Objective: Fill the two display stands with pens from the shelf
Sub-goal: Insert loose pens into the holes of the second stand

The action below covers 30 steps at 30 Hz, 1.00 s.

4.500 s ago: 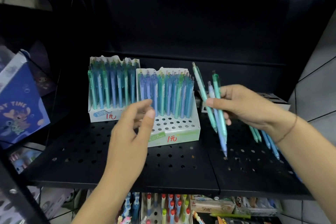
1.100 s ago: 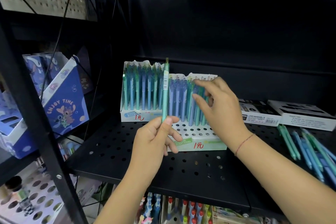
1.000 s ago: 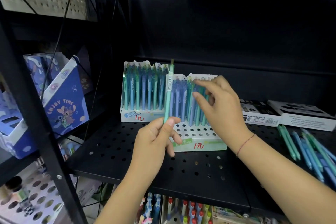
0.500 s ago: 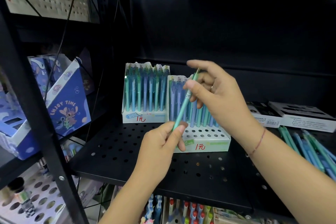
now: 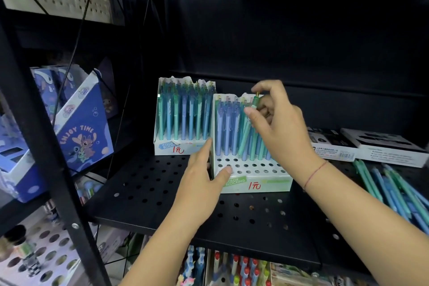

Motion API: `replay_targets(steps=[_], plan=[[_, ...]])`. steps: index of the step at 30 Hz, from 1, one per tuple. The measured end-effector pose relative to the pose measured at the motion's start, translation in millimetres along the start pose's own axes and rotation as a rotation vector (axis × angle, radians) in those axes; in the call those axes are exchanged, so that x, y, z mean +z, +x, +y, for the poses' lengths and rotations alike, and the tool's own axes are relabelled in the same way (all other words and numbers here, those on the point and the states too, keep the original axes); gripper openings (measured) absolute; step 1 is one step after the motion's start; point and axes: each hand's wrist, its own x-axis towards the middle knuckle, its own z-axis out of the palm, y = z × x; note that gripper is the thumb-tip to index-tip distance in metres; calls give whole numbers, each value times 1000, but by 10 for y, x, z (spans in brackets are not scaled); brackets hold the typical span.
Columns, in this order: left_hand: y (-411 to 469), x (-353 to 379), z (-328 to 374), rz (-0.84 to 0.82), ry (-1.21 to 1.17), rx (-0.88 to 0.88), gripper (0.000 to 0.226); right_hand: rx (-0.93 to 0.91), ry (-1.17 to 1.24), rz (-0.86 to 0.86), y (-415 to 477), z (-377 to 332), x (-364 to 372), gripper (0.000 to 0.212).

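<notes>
Pen [image 5: 244,139], teal in colour, is pinched near its upper end between the thumb and curled fingers of the right hand [image 5: 278,127]. It is tilted, with the clicker end up and to the right, and its lower end is set among the pens standing in the nearer display stand [image 5: 267,169]. Whether its tip is seated in a hole cannot be told. A thin red thread [image 5: 314,173] is worn on that wrist.

The left hand [image 5: 202,183] is laid against the left front corner of the nearer display stand: straight fingers are pressed along its left wall and the thumb is rested on its perforated front tiers. Nothing is gripped by it. The back rows of this stand are filled with blue and teal pens; the front rows of holes are bare.

Just behind and to the left of it, touching its wall, a second display stand [image 5: 167,146] is seen packed with pens. Both are set on a black perforated shelf [image 5: 151,181]. To the right of the nearer stand, loose pens [image 5: 390,188] are heaped on the shelf, with flat boxes [image 5: 376,146] behind them. Well to its left, a blue carton [image 5: 81,137] marked "ENJOY TIME" is leaned.
</notes>
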Motion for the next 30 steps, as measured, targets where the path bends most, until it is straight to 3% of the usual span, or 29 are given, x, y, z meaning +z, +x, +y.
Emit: replay_targets(steps=[9, 16, 21, 30], plan=[[11, -7, -20, -25, -12, 31, 72, -12, 65, -3, -15, 31, 52, 29], [38, 4, -35, -54, -5, 9, 74, -60, -62, -17, -8, 103, 42, 29], [46, 24, -36, -81, 1, 16, 73, -190, -164, 49, -11, 160, 28, 25], [65, 34, -50, -90, 12, 22, 73, -128, -261, -17, -42, 130, -42, 35]])
